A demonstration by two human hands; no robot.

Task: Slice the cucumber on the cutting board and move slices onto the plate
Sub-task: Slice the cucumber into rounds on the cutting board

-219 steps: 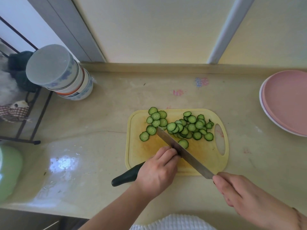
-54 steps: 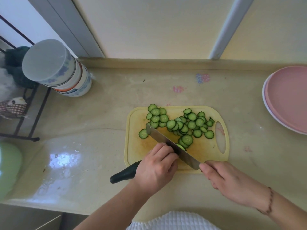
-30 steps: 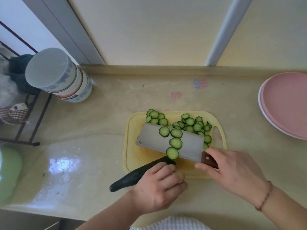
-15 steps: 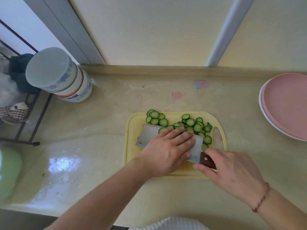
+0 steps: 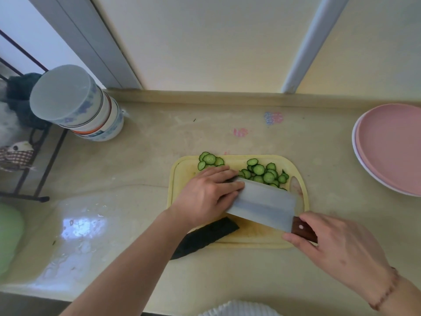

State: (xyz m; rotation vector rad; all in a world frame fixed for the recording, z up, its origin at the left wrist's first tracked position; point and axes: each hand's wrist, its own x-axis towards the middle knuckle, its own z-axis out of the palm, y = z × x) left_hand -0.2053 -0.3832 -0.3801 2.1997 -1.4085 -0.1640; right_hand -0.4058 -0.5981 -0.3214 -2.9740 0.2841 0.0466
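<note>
Your right hand [image 5: 337, 249] holds the cleaver [image 5: 264, 202] by its brown wooden handle, fingers wrapped round the handle at the near right corner of the cutting board [image 5: 250, 238]. The blade lies tilted, broad face up, over the middle of the board. Your left hand [image 5: 205, 197] lies palm down with fingers [image 5: 232, 185] extended and close together, fingertips touching the blade's far left edge; they grip nothing that can be seen.

The uncut cucumber [image 5: 205, 238] lies at the board's near left edge, cut end on the board under the blade's near corner, dark tail hanging off onto the surface [image 5: 159, 144] beneath your left forearm. It is apart from both sets of fingers.

The slices [image 5: 262, 172] sit in a heap on the far side of the board, just beyond the blade and to the right of your left fingertips. A smaller cluster [image 5: 208, 159] lies at the far left corner, just beyond your left knuckles, some over the board's rim.

The pink plate [image 5: 396, 147], stacked on a white one, stands at the right edge of the surface, well apart from the board, with no slices on the part in view. A stack of overturned bowls [image 5: 75, 106] stands at far left
</note>
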